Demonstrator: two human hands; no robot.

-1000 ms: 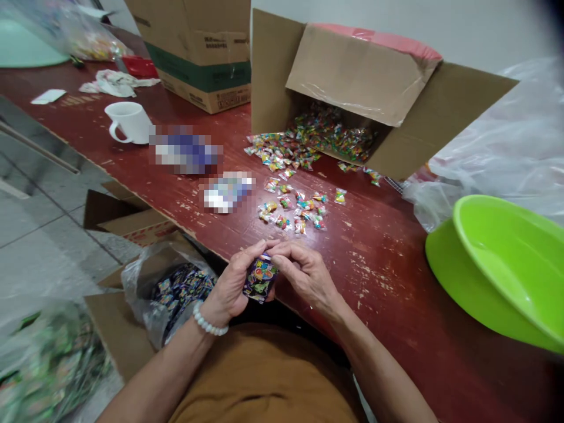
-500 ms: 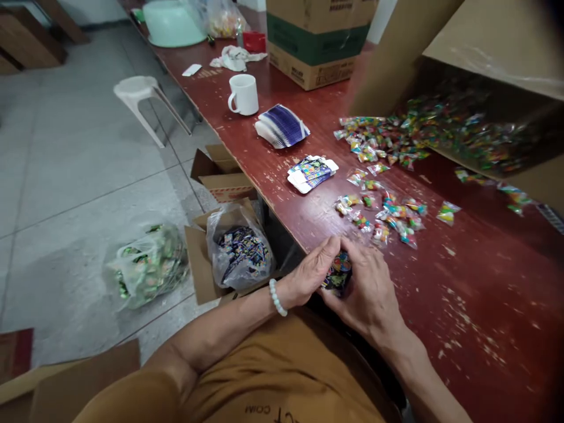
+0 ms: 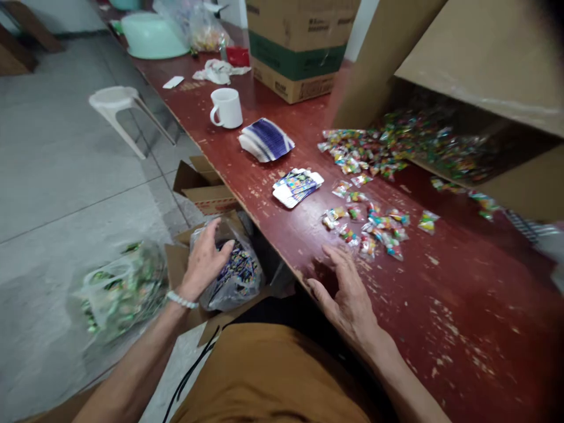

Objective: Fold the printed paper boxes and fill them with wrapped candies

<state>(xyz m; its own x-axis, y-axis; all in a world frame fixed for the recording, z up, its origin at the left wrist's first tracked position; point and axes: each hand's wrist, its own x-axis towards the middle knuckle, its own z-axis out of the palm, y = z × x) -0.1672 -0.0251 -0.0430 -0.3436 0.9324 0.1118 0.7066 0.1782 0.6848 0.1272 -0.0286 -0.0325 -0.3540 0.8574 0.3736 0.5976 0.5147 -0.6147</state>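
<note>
Hands stood apart and open, the left hand [image 3: 203,261] touching a clear plastic bag [image 3: 224,294] of dark printed packets [image 3: 238,273] in a cardboard box [image 3: 177,264] below, the right hand [image 3: 348,299] spread on the worn red surface [image 3: 462,311] near loose candy packets [image 3: 365,226].

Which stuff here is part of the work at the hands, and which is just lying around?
Part of the work:
left hand, touching a plastic bag of printed packs
right hand, nearest the sweet packets
flat printed boxes

Just lying around:
white mug
white stool
green basin
</note>
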